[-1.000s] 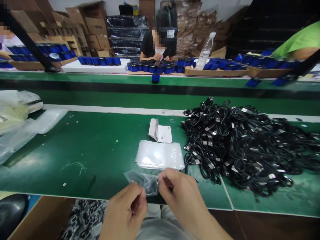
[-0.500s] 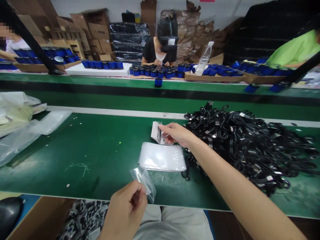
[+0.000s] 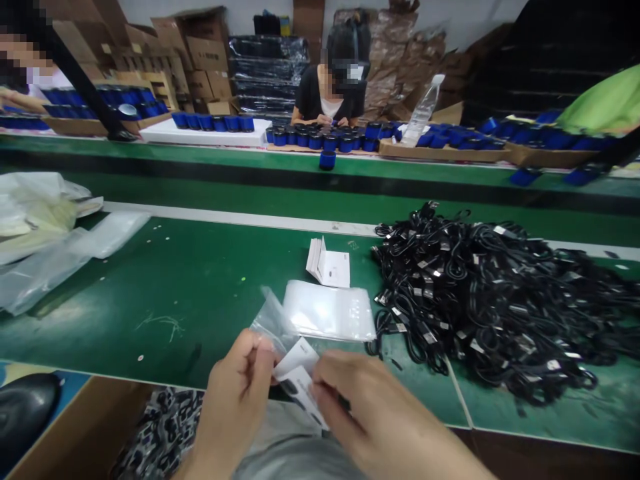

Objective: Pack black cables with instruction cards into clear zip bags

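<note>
L hand (image 3: pixel 240 377) w/ clear bag (image 3: pixel 273 319) in grip; R hand (image 3: pixel 363 393) w/ printed paper (image 3: pixel 301 357) likewise; bag stack (image 3: pixel 326 311) nr

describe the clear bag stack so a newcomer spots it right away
On the green work surface, find the heap of black cables. Just left of it, nearer the viewer than the batch of white cards, lies the stack of clear bags. It lies flat, unlike the loose bag in the left hand.
</note>
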The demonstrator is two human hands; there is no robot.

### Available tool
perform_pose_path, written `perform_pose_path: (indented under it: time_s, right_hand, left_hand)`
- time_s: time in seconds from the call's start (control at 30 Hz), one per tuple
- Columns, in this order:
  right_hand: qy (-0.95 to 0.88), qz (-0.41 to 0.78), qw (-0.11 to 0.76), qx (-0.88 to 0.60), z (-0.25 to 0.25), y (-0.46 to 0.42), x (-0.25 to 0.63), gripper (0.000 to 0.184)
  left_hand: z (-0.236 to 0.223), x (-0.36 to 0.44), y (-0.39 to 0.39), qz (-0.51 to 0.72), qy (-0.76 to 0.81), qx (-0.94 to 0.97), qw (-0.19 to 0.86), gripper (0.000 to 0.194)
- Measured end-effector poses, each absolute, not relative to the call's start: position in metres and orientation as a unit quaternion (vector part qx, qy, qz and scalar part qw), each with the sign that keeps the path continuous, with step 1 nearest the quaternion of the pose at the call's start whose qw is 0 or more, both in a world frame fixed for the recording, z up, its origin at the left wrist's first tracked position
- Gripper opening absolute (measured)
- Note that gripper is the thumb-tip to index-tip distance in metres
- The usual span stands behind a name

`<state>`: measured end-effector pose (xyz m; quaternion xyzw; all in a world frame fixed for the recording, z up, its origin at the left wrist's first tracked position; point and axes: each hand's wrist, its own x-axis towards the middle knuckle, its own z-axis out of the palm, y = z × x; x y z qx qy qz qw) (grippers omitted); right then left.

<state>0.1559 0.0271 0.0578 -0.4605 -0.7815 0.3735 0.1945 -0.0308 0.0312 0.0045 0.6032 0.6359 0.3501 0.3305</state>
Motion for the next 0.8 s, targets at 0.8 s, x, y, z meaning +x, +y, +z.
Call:
perform_pose_path:
  time_s: [0.8]
  right_hand:
    - [-0.784, 0.051, 0.368, -0.498, -0.004, -0.007, 0.140, 0.022]
  left_hand:
    - [0.014, -0.013, 0.020, 0.333, 0.553, 0.758, 0.096, 0.022]
